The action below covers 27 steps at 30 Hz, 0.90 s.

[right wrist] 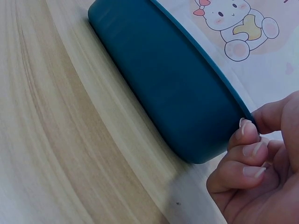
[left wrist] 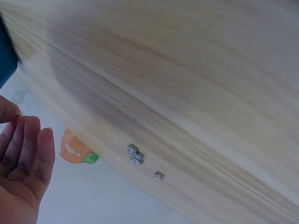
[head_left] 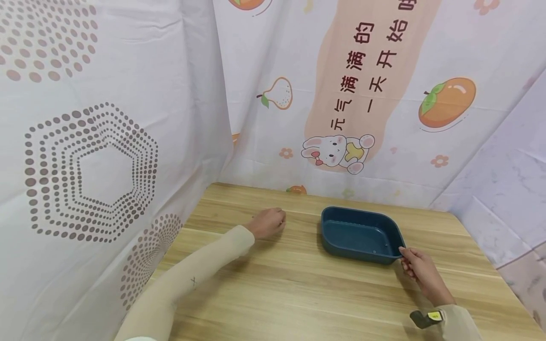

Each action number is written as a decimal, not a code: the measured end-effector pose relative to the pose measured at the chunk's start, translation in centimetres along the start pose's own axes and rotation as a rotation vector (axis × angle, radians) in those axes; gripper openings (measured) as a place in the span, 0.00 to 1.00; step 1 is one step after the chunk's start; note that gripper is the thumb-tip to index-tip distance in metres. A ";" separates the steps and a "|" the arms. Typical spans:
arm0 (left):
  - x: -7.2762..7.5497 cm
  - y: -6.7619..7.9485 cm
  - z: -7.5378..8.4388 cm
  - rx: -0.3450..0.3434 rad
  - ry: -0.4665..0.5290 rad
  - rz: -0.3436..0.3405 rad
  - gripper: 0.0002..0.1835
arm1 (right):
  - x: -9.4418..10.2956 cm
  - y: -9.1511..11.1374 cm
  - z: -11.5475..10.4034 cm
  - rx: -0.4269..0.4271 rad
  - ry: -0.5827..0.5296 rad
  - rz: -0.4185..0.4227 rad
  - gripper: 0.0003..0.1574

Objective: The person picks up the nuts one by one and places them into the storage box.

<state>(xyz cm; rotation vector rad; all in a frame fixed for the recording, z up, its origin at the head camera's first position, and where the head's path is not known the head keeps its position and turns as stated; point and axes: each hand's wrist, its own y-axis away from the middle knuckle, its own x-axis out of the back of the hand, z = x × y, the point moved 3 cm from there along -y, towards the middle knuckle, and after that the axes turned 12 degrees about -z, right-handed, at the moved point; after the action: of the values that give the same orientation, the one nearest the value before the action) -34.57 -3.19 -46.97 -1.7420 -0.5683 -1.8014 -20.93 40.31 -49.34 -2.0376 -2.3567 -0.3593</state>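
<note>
The blue box (head_left: pixel 356 254) stands on the bench (head_left: pixel 277 298), at about 1 o'clock from the middle of it, as the head view shows. On its floor are a few shiny spots, which are too small to name. The right hand (head_left: pixel 422 272) is at the 4 o'clock corner of the box; its thumb and forefinger pinch the rim, and the other fingers are curled below. The left hand (head_left: pixel 266 223) is at 9 o'clock from the box, well apart from it. Its thumb meets the fingertips, almost closed, but I cannot tell if some small object is between them. In the left wrist view, a metal cluster (left wrist: pixel 135 154) and a single metal piece (left wrist: pixel 159 175) lie near the bench's edge, apart from the hand. Behind, toward 12 o'clock, hangs the printed curtain (head_left: pixel 256 52).

In my judgement, the small metal parts are the main risk: a careless touch could roll them over the edge, and a loose pinch could drop one. Also, the right hand has only one corner, so a sudden pull would probably turn or tip the box.
</note>
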 end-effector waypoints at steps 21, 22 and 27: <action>0.5 -2.0 2.8 -0.031 0.015 -0.005 0.08 | 0.1 -0.1 0.1 0.004 0.018 0.000 0.28; 0.5 -2.1 2.9 -0.036 0.012 -0.006 0.08 | 0.1 0.0 0.1 0.005 0.016 0.000 0.28; 0.7 -2.6 3.5 -0.046 0.009 -0.008 0.07 | 0.0 0.0 0.1 0.008 0.019 0.001 0.28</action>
<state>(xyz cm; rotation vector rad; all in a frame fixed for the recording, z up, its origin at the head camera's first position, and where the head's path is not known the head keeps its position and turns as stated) -33.64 1.01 -45.86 -1.7632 -0.5357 -1.8405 -20.89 40.33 -49.46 -2.0236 -2.3424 -0.3671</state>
